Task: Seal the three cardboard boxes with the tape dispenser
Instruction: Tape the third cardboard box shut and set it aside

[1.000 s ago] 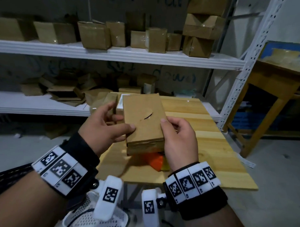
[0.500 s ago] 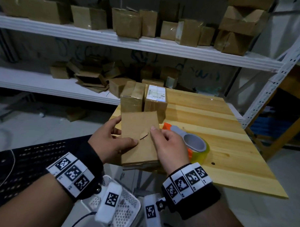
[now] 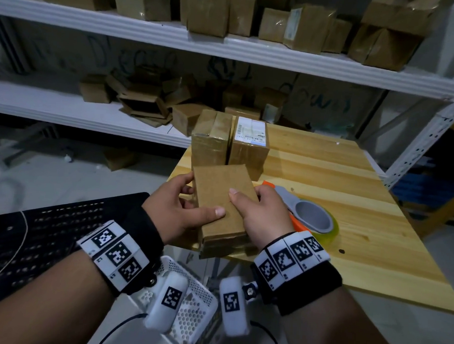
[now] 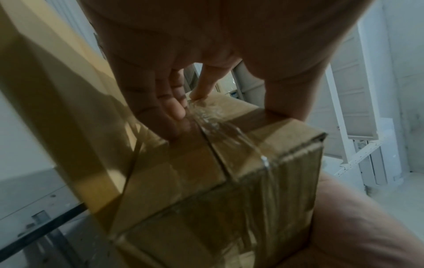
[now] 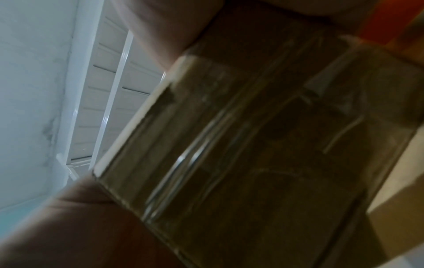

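Fingers (image 3: 185, 189) of our left hand (image 3: 179, 208) and right hand (image 3: 260, 214) curl around the cardboard box (image 3: 222, 202), which has come down from chest height to the desk's (image 3: 349, 189) near left edge. Its taped seam now faces down, so we judge this box sealed; two boxes (image 3: 229, 143) stand just beyond, the tape dispenser (image 3: 310, 217) to the right.

brown box (image 3: 221, 197) | orange-grey tape dispenser (image 3: 307, 213) | pale wood table (image 3: 348, 201)
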Tool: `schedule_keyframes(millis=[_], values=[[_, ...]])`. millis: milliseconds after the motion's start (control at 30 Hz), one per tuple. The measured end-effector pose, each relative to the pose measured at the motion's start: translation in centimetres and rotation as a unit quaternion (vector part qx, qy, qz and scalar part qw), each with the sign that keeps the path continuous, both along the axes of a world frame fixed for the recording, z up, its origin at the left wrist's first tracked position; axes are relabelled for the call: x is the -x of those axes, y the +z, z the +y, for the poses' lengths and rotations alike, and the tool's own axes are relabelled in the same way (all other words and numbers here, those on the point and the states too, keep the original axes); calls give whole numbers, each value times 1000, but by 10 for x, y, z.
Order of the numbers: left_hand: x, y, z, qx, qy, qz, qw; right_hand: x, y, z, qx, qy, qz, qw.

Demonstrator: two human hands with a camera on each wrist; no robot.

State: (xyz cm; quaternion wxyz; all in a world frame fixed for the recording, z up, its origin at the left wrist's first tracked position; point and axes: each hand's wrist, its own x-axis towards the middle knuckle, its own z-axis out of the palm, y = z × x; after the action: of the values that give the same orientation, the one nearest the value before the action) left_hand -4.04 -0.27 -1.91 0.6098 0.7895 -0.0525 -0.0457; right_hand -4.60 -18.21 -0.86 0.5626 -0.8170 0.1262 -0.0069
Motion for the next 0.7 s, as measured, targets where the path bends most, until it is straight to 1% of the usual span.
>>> schedule_keyframes(millis=[233, 333, 467, 700], values=[[-4, 0, -1, -8, -2, 29, 1000, -5, 2, -2, 23, 14, 14, 1000], [-6, -1, 0, 17, -4, 56, 998, -3, 0, -3, 22, 12, 1, 1000], [-5, -1, -4, 26, -3, 41, 999, -2, 1, -4, 23, 17, 6, 1000], [-3, -5, -1, 53, 4, 58, 997, -2, 4, -3, 43, 32, -3, 999]])
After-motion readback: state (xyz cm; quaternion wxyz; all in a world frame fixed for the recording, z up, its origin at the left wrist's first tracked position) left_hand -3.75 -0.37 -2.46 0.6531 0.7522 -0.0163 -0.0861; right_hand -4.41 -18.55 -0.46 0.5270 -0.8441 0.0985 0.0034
